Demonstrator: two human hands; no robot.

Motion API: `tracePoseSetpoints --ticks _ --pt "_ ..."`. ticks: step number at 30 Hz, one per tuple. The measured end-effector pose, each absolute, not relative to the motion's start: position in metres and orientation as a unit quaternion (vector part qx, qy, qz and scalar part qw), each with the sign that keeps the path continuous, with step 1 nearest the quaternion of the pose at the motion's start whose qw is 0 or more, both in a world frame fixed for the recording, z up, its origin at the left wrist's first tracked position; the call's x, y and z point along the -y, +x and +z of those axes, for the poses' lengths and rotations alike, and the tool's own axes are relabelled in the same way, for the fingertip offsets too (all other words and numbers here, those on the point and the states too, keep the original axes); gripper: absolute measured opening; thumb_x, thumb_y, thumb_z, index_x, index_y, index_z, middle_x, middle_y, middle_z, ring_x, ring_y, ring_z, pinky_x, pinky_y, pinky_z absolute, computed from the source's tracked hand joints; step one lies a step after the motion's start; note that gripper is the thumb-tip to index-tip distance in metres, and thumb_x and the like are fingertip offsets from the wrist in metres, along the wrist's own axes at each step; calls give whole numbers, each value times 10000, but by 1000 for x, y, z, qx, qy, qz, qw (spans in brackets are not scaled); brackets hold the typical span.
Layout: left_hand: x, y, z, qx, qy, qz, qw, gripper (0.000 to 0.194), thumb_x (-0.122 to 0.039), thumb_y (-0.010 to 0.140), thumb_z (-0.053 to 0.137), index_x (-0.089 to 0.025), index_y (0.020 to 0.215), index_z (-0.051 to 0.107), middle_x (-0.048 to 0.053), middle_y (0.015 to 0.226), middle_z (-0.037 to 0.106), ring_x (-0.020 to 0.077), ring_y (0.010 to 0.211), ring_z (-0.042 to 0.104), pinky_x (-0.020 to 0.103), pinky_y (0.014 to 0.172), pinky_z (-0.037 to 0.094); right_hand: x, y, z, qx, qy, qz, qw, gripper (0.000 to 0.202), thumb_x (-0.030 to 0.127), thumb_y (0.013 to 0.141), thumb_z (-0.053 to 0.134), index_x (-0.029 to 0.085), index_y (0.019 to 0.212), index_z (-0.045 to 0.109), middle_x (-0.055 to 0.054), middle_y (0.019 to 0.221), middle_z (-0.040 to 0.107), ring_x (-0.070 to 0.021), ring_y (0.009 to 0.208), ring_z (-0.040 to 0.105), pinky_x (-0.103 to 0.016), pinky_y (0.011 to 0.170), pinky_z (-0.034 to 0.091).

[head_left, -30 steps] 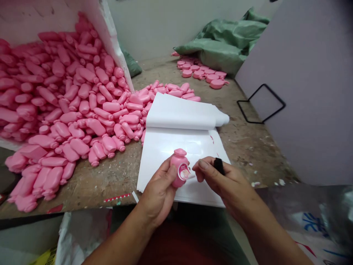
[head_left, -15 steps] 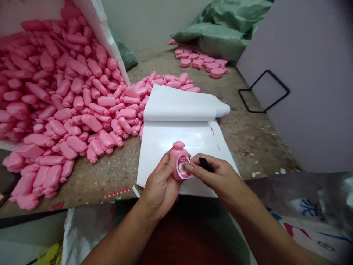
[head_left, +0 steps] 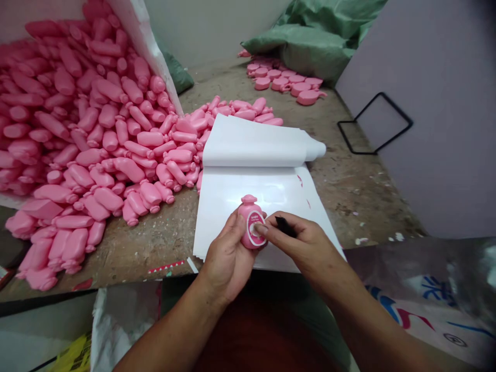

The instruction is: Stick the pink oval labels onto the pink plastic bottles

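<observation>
A small pink plastic bottle [head_left: 248, 207] stands upright in my left hand [head_left: 228, 253], whose fingers and thumb wrap its sides. On its front is an oval label [head_left: 254, 219] with a white rim and small print. The thumb of my right hand [head_left: 302, 237] presses on the label's middle. That same hand keeps a black object [head_left: 285, 226] tucked in its fingers; its kind I cannot make out. Beneath both hands lies a stack of white sheets [head_left: 217, 206], with the top sheets rolled back [head_left: 256, 150] at the far end.
Many pink bottles [head_left: 151, 139] spill from a white sack [head_left: 155, 46] on the left. Flat pink pieces [head_left: 308, 97] lie by a green sack [head_left: 306, 51] at the back. A black wire frame [head_left: 374, 124] stands against the pale panel [head_left: 434, 129]. Printed plastic bags [head_left: 434, 305] hang low right.
The view has shifted slightly. The bottle remains in my left hand, tilted a little differently, and my right thumb stays pressed on its label.
</observation>
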State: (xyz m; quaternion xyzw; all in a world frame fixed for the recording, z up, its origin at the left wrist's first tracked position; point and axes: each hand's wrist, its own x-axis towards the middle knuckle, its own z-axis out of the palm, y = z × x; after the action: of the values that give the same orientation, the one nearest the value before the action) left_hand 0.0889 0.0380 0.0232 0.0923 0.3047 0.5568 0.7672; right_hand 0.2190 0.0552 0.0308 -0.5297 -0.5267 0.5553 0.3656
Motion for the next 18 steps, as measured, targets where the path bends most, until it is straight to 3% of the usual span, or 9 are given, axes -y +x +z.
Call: tracePoseSetpoints --ticks 18 --pt "-39 86 26 -307 115 557 763 217 -270 939 613 -171 1117 690 54 971 683 144 938 628 263 949 446 -57 218 34 487 -497 612 375 364 493 762 739 221 658 522 68 609 364 -117 576 304 -275 581 327"
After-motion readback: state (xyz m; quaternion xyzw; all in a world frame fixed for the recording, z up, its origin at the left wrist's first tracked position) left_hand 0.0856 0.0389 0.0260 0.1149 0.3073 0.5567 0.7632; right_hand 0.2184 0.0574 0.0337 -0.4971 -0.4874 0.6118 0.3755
